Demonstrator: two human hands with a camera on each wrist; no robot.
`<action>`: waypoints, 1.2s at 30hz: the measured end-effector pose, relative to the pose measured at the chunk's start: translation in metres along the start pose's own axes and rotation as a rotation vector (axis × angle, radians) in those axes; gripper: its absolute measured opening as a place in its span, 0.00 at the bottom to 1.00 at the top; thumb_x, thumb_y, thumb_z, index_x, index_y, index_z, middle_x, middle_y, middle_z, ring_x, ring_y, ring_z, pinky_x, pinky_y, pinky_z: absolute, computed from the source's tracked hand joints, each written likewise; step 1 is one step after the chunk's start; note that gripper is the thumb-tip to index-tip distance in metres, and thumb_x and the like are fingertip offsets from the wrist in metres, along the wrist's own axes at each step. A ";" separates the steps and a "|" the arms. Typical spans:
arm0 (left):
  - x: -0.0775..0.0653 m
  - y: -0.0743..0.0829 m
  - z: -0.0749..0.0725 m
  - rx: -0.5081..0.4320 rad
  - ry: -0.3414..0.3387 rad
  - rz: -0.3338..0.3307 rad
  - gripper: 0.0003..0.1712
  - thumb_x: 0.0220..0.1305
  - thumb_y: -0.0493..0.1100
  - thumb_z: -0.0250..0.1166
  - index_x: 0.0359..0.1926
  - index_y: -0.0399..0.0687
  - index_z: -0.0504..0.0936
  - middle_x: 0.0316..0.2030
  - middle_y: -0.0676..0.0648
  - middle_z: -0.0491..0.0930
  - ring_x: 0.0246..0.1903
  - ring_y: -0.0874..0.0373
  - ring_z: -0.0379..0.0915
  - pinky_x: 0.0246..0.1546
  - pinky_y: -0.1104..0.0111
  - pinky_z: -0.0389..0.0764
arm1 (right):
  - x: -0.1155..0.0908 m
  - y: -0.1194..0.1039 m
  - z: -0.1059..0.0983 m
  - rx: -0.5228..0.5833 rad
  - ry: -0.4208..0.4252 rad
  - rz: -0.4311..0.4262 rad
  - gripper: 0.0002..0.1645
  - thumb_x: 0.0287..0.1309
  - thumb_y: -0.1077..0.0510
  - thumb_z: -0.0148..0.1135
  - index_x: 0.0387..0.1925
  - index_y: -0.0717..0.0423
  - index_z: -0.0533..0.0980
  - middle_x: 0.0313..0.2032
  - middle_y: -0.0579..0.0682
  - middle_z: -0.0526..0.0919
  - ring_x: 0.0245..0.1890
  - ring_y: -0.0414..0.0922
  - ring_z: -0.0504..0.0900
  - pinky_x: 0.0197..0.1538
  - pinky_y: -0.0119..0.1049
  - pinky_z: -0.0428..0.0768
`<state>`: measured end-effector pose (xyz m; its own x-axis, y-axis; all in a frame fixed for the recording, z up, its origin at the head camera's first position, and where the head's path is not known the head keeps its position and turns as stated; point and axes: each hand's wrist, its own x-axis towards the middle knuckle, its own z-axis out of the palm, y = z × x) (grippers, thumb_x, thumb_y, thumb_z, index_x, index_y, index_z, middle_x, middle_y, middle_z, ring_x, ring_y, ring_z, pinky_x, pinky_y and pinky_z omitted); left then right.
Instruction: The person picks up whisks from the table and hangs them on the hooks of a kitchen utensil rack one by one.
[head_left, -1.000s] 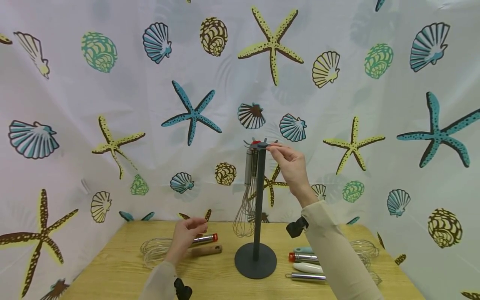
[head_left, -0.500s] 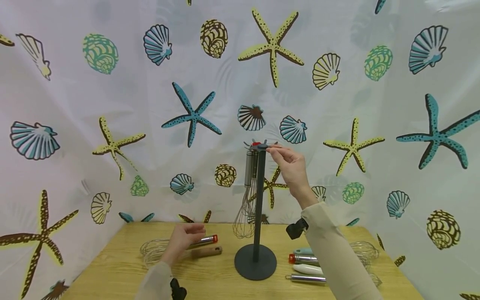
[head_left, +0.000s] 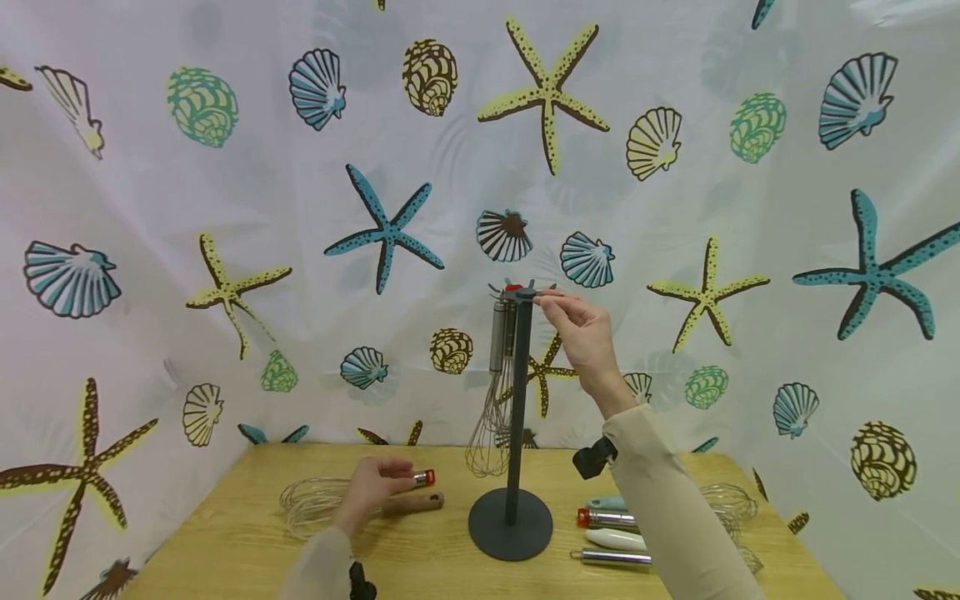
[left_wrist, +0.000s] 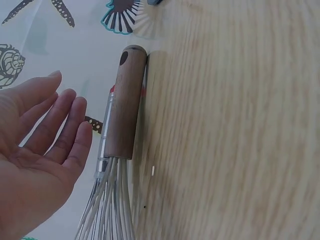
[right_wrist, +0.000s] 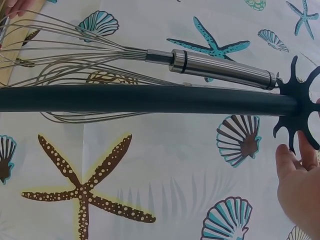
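Observation:
My right hand (head_left: 588, 337) pinches a hook at the top of a dark whisk stand (head_left: 519, 408), thumb and fingers at one prong in the right wrist view. From the hooks on the stand's other side hangs a steel-handled whisk (right_wrist: 225, 70). A second whisk hangs behind the pole, mostly hidden there. Over at the left, my left hand (head_left: 369, 490) hovers with loosely bent fingers beside two whisks. One has a wooden handle (left_wrist: 127, 105); the other, a steel handle with a red end (head_left: 425, 477), lies partly behind it. Nothing is held in the left palm.
On the table (head_left: 420, 567) at right lie several whisks, among them a white-handled one (head_left: 615, 537) and a steel-handled one (head_left: 615, 557), partly behind my right sleeve. The stand's round base (head_left: 510, 542) sits mid-table. A patterned curtain (head_left: 450, 167) surrounds the back and sides.
My left hand rose slightly, then came down and a little right, now covering more of the red-ended handle. The right hand stays at the stand's top.

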<state>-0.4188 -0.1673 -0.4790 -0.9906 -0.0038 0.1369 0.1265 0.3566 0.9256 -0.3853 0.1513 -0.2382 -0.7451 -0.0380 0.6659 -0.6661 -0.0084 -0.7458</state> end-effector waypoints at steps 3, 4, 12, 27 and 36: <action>0.001 -0.002 0.002 -0.005 0.005 0.004 0.17 0.58 0.32 0.69 0.49 0.32 0.83 0.46 0.36 0.84 0.45 0.49 0.81 0.45 0.61 0.81 | 0.000 0.000 -0.001 0.000 0.000 0.003 0.20 0.68 0.57 0.59 0.51 0.70 0.79 0.53 0.50 0.79 0.61 0.42 0.71 0.67 0.43 0.70; 0.001 -0.002 0.003 -0.016 0.010 0.001 0.17 0.58 0.32 0.69 0.49 0.32 0.83 0.46 0.36 0.84 0.45 0.50 0.82 0.45 0.62 0.81 | 0.000 0.000 -0.001 0.000 0.000 0.004 0.20 0.68 0.57 0.59 0.51 0.70 0.80 0.54 0.50 0.79 0.61 0.42 0.71 0.67 0.43 0.70; 0.006 -0.005 0.006 -0.034 0.005 0.014 0.15 0.59 0.27 0.65 0.49 0.33 0.83 0.44 0.36 0.85 0.45 0.50 0.82 0.47 0.60 0.81 | 0.001 -0.002 -0.001 -0.009 -0.001 0.006 0.20 0.68 0.57 0.59 0.51 0.70 0.79 0.55 0.52 0.78 0.62 0.43 0.70 0.67 0.43 0.70; 0.000 -0.020 -0.001 0.104 -0.050 0.008 0.18 0.54 0.25 0.67 0.48 0.34 0.84 0.39 0.42 0.86 0.43 0.51 0.81 0.46 0.58 0.81 | -0.001 0.002 0.002 -0.005 -0.021 0.008 0.19 0.68 0.57 0.59 0.52 0.69 0.79 0.57 0.55 0.77 0.64 0.44 0.70 0.67 0.43 0.70; -0.002 -0.017 -0.003 0.159 -0.112 0.035 0.18 0.55 0.23 0.64 0.48 0.34 0.84 0.39 0.42 0.86 0.43 0.49 0.82 0.42 0.60 0.82 | -0.002 -0.002 0.001 -0.012 -0.017 0.001 0.22 0.68 0.56 0.59 0.52 0.71 0.78 0.57 0.52 0.77 0.64 0.43 0.70 0.66 0.40 0.71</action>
<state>-0.4184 -0.1764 -0.4938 -0.9864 0.1122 0.1198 0.1601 0.4981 0.8522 -0.3826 0.1506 -0.2383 -0.7450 -0.0553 0.6648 -0.6660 0.0037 -0.7460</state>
